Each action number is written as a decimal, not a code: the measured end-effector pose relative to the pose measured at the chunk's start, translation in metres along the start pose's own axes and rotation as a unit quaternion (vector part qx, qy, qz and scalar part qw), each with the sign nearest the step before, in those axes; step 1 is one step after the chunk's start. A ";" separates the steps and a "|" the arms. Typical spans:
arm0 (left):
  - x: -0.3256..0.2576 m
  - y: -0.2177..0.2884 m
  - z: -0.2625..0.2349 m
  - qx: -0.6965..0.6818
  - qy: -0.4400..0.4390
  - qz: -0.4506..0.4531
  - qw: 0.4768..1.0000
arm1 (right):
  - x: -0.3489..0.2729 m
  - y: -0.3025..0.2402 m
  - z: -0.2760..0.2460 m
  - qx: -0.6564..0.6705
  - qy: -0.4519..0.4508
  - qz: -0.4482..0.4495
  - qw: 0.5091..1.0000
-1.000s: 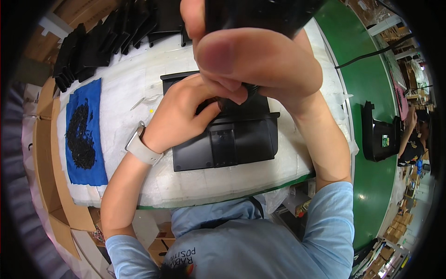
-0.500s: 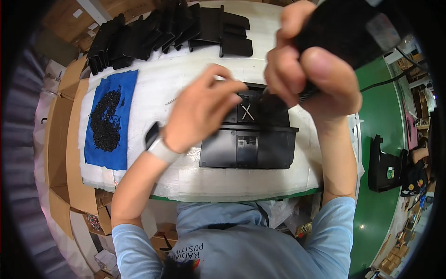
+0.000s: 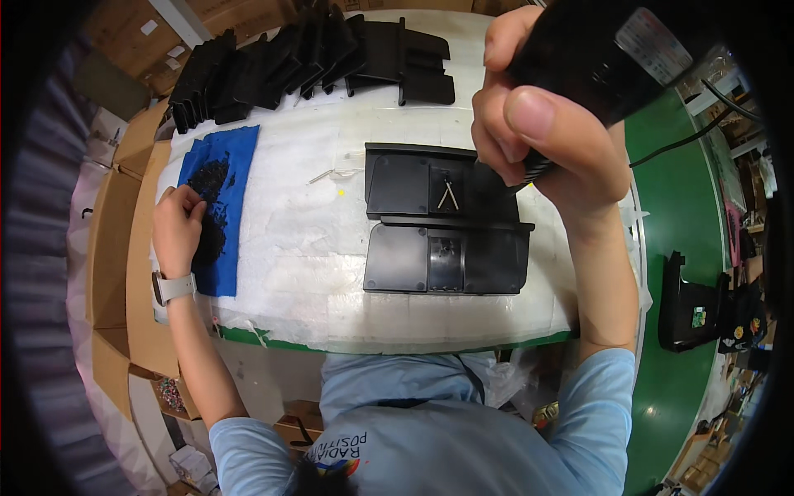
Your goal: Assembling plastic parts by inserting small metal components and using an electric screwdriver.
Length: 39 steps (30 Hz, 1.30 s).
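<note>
My left hand (image 3: 177, 231) is at a pile of tiny black screw-like pieces (image 3: 212, 236) on a blue cloth (image 3: 241, 161). Its thumb and fingers are pinched together at the pile's edge; what lies between them is too small to make out. My right hand (image 3: 571, 140) grips a corded black power screwdriver (image 3: 579, 62), raised close to the camera, its tip hidden or blurred over the panels. Below it, two black plastic panels lie one behind the other, a rear panel (image 3: 393, 188) and a front panel (image 3: 488, 264). Two thin metal pins (image 3: 447, 196) rest crossed in the rear panel's recess.
A row of black plastic parts (image 3: 331, 54) leans along the table's far edge. Another thin metal pin (image 3: 320, 177) lies on the white covering. Cardboard boxes (image 3: 116, 248) stand at the left. On a green surface (image 3: 653, 397) at the right sits a black housing (image 3: 691, 310).
My left hand has swung left from beside the black panels to the pile on the blue cloth, uncovering the rear panel. My right hand still holds the screwdriver up, shifted slightly.
</note>
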<state>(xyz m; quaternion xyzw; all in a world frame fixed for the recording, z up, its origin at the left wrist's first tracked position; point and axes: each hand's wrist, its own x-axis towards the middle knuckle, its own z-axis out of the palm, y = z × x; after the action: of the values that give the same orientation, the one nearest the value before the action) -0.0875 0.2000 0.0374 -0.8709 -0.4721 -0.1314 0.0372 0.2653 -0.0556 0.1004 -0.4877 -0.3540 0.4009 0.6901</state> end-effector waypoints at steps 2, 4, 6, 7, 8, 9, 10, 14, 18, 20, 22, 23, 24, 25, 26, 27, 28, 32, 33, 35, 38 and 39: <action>0.000 0.000 -0.001 0.004 0.039 0.015 0.999 | 0.006 0.014 -0.005 0.027 -0.023 -0.025 0.999; -0.003 0.000 -0.003 0.002 0.068 0.017 0.998 | 0.011 0.019 -0.005 0.079 -0.043 -0.055 0.994; -0.006 -0.002 -0.004 0.000 0.096 0.017 0.995 | 0.012 0.023 -0.006 0.094 -0.060 -0.058 0.992; -0.007 -0.003 -0.004 0.012 0.106 0.021 0.994 | 0.013 0.025 -0.007 0.107 -0.077 -0.063 0.989; -0.008 -0.002 -0.005 0.024 0.116 0.024 0.993 | 0.013 0.028 -0.008 0.110 -0.083 -0.071 0.988; -0.010 0.001 -0.007 0.024 0.116 0.023 0.993 | 0.013 0.031 -0.007 0.111 -0.084 -0.070 0.988; -0.012 0.013 -0.008 -0.005 0.104 0.009 0.994 | 0.013 0.035 -0.007 0.124 -0.090 -0.095 0.984; -0.024 0.071 0.013 -0.327 -0.009 0.013 0.945 | 0.012 0.051 0.001 0.357 -0.117 -0.142 0.916; -0.046 0.167 0.018 -0.602 -0.241 0.011 0.761 | 0.016 0.062 -0.022 0.319 -0.207 -0.259 0.888; -0.052 0.185 0.013 -0.624 -0.290 0.026 0.725 | 0.005 0.068 -0.027 0.315 -0.182 -0.242 0.900; -0.050 0.193 0.014 -0.635 -0.273 0.036 0.721 | 0.000 0.070 -0.035 0.307 -0.156 -0.233 0.910; -0.046 0.193 0.016 -0.627 -0.264 0.047 0.731 | -0.002 0.071 -0.038 0.303 -0.145 -0.230 0.913; -0.043 0.194 0.019 -0.642 -0.265 0.041 0.718 | -0.003 0.072 -0.040 0.300 -0.136 -0.228 0.916; -0.043 0.192 0.020 -0.641 -0.268 0.041 0.718 | -0.004 0.073 -0.040 0.301 -0.127 -0.226 0.918; -0.042 0.191 0.022 -0.647 -0.268 0.044 0.713 | -0.004 0.074 -0.039 0.301 -0.119 -0.224 0.919; -0.041 0.190 0.024 -0.652 -0.268 0.047 0.707 | -0.004 0.075 -0.039 0.301 -0.112 -0.224 0.920; -0.044 0.189 0.024 -0.650 -0.267 0.042 0.710 | -0.004 0.076 -0.036 0.305 -0.109 -0.219 0.920; -0.047 0.190 0.026 -0.647 -0.263 0.049 0.714 | -0.003 0.076 -0.028 0.311 -0.094 -0.208 0.923; -0.047 0.190 0.027 -0.643 -0.258 0.050 0.719 | -0.003 0.075 -0.026 0.311 -0.090 -0.206 0.923; -0.048 0.192 0.029 -0.651 -0.260 0.026 0.713 | 0.001 0.073 -0.020 0.311 -0.095 -0.201 0.924; -0.047 0.192 0.033 -0.644 -0.262 0.015 0.719 | 0.009 0.069 -0.008 0.311 -0.100 -0.198 0.924; -0.046 0.191 0.034 -0.628 -0.263 0.025 0.732 | 0.011 0.067 -0.004 0.311 -0.101 -0.198 0.924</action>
<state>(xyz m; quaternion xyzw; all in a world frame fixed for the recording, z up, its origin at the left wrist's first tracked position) 0.0542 0.0635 0.0043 -0.7069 -0.2514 -0.1631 -0.6407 0.2597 -0.0333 0.0365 -0.1255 -0.3693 0.3930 0.8327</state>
